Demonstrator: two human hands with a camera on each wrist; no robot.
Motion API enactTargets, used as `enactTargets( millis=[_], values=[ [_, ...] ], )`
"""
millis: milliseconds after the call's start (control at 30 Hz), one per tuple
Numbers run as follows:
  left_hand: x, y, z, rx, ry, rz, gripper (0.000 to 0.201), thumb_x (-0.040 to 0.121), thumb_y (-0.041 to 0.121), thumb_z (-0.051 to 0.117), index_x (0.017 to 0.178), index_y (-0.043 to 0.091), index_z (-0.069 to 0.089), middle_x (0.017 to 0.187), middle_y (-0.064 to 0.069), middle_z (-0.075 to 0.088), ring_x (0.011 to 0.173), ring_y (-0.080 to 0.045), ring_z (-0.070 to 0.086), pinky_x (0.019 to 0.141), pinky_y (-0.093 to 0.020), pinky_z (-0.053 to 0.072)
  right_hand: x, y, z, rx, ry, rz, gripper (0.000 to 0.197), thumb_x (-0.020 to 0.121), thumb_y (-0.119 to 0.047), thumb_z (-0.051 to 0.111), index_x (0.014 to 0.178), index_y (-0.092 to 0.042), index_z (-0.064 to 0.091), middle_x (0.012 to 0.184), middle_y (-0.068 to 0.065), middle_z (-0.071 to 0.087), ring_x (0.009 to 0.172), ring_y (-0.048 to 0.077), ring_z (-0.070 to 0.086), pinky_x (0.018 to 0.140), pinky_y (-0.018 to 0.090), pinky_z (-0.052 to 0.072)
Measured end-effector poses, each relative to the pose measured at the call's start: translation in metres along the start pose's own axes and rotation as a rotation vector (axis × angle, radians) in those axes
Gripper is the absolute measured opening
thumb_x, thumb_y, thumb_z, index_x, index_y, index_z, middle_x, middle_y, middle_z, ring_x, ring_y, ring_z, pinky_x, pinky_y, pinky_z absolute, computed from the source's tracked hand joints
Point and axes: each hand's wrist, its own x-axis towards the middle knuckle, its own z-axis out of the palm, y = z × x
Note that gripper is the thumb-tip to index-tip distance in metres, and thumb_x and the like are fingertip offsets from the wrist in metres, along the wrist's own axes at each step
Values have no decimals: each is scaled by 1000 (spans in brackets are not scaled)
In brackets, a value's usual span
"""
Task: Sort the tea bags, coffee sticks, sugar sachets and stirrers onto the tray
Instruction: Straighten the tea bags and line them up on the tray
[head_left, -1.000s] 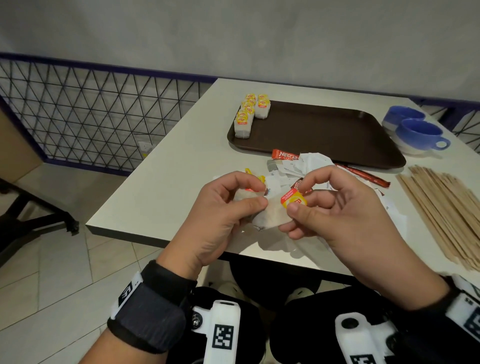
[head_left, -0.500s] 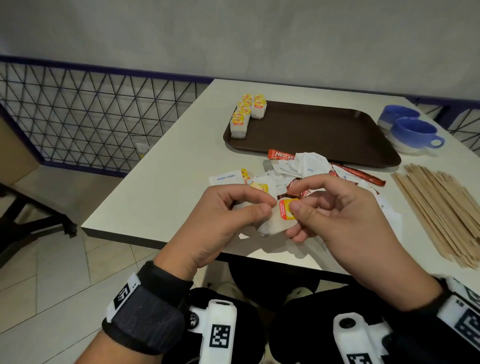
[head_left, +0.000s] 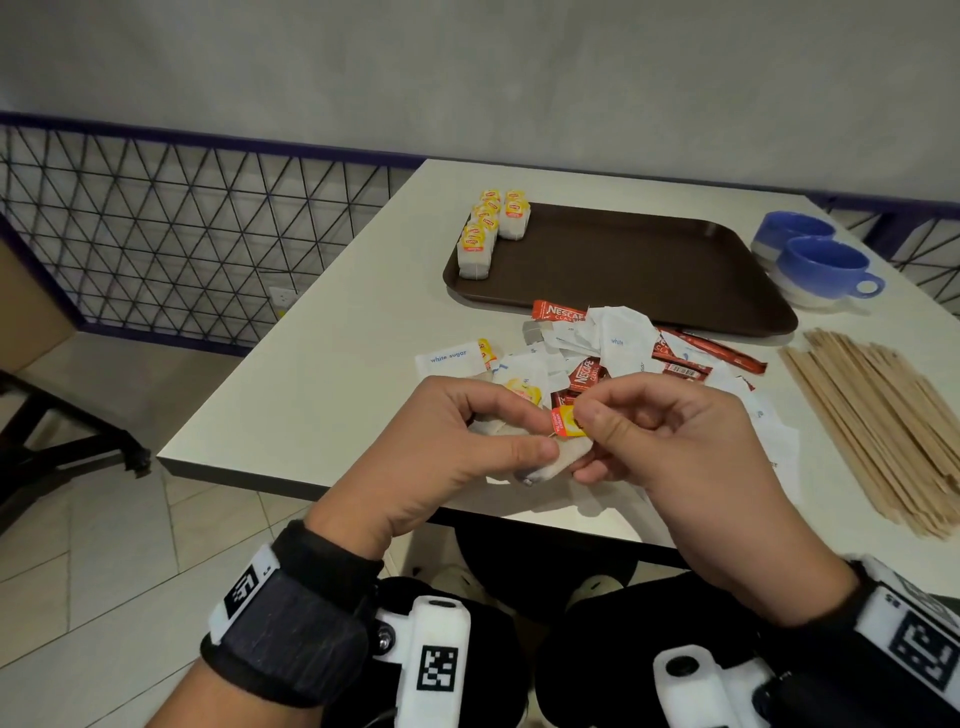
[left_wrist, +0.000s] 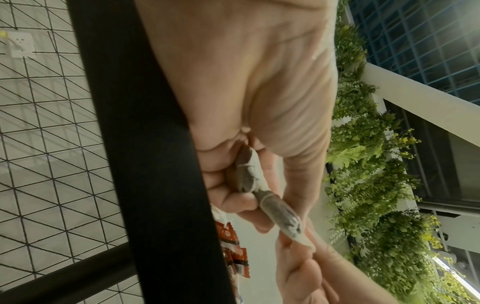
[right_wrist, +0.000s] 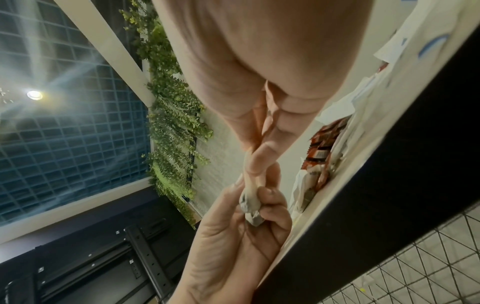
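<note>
Just above the table's near edge, my left hand (head_left: 483, 441) grips a white tea bag (head_left: 550, 467) between thumb and curled fingers. My right hand (head_left: 639, 431) pinches the bag's yellow-and-red tag (head_left: 565, 420). The left wrist view shows the tea bag (left_wrist: 280, 211) gripped lengthwise, and in the right wrist view the tea bag (right_wrist: 250, 203) sits between both hands. Behind the hands lies a mixed pile (head_left: 597, 353) of sugar sachets, red coffee sticks and tea bags. Several tea bags (head_left: 491, 226) stand in rows at the left end of the brown tray (head_left: 649, 260).
Wooden stirrers (head_left: 883, 426) lie spread at the table's right side. Two blue cups (head_left: 815, 260) stand right of the tray. A white sugar sachet (head_left: 449, 358) lies left of the pile. A wire-mesh railing (head_left: 182, 234) runs along the left, past the table edge.
Both hands have come closer together and a little lower over the table edge. My right fingers have brought the tag in against the tea bag.
</note>
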Motion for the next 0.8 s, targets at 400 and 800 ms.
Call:
enactTargets(
  millis=[400, 800],
  values=[
    [-1, 0, 1, 65, 26, 19, 3, 80, 8, 83, 79, 10, 81, 88, -17, 76, 81, -17, 67, 77, -24, 53, 1, -3, -2, -310, -22, -178, 22, 88, -2, 76, 94, -23, 79, 82, -2, 75, 64, 23, 73, 71, 48, 63],
    [-1, -1, 0, 75, -38, 64, 8, 87, 16, 78, 85, 8, 78, 78, -3, 74, 78, -13, 67, 81, -27, 51, 4, -10, 0, -723, -16, -498, 19, 86, -10, 77, 99, -24, 80, 79, -9, 70, 69, 11, 66, 62, 36, 58]
  ],
)
